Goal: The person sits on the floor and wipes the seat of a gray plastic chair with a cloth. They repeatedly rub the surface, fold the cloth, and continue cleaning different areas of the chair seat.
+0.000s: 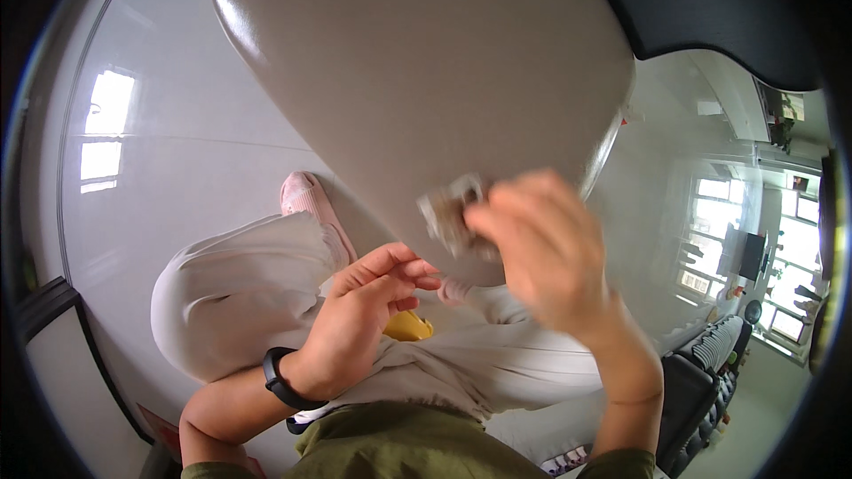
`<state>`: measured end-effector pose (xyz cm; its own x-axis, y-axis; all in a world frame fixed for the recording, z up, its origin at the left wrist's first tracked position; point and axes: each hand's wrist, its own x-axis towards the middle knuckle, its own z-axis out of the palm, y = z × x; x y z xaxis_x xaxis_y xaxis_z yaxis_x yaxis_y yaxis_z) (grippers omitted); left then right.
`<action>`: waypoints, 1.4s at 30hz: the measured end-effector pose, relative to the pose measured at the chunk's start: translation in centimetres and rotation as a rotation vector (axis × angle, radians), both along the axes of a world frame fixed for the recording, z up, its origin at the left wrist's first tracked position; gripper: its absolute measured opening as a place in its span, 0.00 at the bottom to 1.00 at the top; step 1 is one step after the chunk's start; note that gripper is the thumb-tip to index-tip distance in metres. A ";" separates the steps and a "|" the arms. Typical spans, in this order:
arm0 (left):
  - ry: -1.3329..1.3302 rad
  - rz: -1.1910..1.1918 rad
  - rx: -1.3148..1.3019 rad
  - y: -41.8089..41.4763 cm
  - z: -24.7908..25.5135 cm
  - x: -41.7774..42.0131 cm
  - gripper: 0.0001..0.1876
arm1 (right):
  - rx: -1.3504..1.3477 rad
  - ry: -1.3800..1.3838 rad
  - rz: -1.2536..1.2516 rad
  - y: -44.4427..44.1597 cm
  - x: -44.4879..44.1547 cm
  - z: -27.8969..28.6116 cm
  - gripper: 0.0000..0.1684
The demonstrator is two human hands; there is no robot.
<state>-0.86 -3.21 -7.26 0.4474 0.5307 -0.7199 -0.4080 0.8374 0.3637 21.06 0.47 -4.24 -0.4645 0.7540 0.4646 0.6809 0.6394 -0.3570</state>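
Note:
My right hand, blurred by motion, pinches a small crumpled, pale and brownish item. It looks like a cloth or a piece of packaging, but the blur hides which. The item is over the near end of a smooth grey-beige surface with rounded corners and a glossy edge, perhaps a table top; whether it touches is unclear. To the left, my left hand hovers above my lap with loosely curled fingers and nothing visible in them. A dark band circles its wrist.
A black curved piece of furniture adjoins the surface at upper right. Below my left hand, something yellow shows between my legs. My foot wears a pink slipper on the glossy floor. A black sofa stands at right.

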 end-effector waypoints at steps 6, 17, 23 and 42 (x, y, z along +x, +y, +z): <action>-0.080 0.020 0.016 -0.6 -0.3 -0.2 0.15 | -0.057 0.040 -0.030 -0.4 -0.7 0.6 0.15; -0.008 0.013 0.006 -0.1 -0.2 0.2 0.11 | -0.071 0.025 0.044 -1.2 -0.8 0.9 0.15; -0.036 0.004 -0.002 -0.3 -0.2 0.6 0.11 | -0.003 -0.034 0.064 -1.4 -2.2 0.0 0.14; -0.173 0.015 0.037 -0.2 -0.6 0.5 0.19 | 0.126 -0.182 0.044 -1.3 -5.1 -0.3 0.10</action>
<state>-0.39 -3.42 -7.81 0.5549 0.5630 -0.6125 -0.4797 0.8180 0.3173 15.97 -0.84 -4.58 -0.5806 0.6722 0.4594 0.6969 0.7021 -0.1465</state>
